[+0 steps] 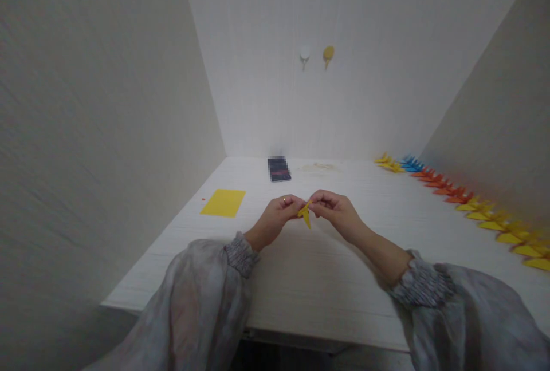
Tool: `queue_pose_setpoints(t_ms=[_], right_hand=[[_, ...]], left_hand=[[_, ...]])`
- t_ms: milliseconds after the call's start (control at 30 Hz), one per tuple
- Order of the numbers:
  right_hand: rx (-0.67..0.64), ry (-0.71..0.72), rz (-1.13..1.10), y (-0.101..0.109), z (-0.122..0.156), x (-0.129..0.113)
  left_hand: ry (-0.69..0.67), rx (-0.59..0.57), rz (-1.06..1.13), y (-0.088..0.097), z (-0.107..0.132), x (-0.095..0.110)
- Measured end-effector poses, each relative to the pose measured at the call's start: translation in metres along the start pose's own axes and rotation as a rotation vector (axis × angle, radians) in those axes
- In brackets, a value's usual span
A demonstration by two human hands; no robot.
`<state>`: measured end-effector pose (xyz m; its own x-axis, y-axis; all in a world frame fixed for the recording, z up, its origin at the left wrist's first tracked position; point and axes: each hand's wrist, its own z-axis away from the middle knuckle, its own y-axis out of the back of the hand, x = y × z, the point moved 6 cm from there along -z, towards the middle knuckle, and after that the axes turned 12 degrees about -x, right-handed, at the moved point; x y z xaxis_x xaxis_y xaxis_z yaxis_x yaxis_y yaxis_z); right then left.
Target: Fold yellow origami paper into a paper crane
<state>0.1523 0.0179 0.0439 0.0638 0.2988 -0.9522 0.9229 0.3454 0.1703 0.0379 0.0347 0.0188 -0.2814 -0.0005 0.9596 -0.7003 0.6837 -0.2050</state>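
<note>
Pinching a small, pointed, folded piece of yellow paper (305, 214) between them, the bare left hand (277, 216) and bare right hand (337, 213) face each other over the white, wood-grained tabletop (309, 279). Each grip is narrow, the fingertips drawn together on the paper; one point of the fold hangs downward between the hands. A gold-coloured ring (284, 200) encircles a left finger. To the left lies a flat, four-sided yellow sheet (223, 203), a tiny orange speck (203, 199) near it. Farther back rests a dark rectangular object (279, 171), obscured by pixelation. Along the right side runs a row of folded figures (459, 195), from back to front yellow, blue, orange and yellow.
</note>
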Motion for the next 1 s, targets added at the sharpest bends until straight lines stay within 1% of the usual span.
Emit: queue_pose_setpoints(t_ms=[67, 133, 233, 400, 700, 1000], right_hand=[[0.046, -0.007, 0.023, 0.0024, -0.0002, 0.0008], [0.063, -0.015, 0.038, 0.0031, -0.0003, 0.0019], [0.05, -0.01, 0.032, 0.0019, 0.0, 0.0014], [0.021, 0.019, 0.044, 0.0023, 0.0016, -0.0038], [0.036, 0.015, 0.113, 0.0074, 0.0016, -0.0037], [0.025, -0.015, 0.098, 0.0064, 0.0007, -0.0014]], left_hand=[[-0.001, 0.013, -0.039, 0.0007, -0.0003, 0.0007], [0.019, 0.041, -0.09, 0.0025, 0.0, 0.0006], [0.048, 0.057, -0.127, 0.0037, 0.001, 0.0009], [0.076, 0.022, -0.144, 0.0008, 0.0028, 0.0035], [0.112, 0.05, -0.106, 0.0023, 0.003, 0.0012], [0.089, 0.03, -0.144, 0.0001, 0.0042, 0.0048]])
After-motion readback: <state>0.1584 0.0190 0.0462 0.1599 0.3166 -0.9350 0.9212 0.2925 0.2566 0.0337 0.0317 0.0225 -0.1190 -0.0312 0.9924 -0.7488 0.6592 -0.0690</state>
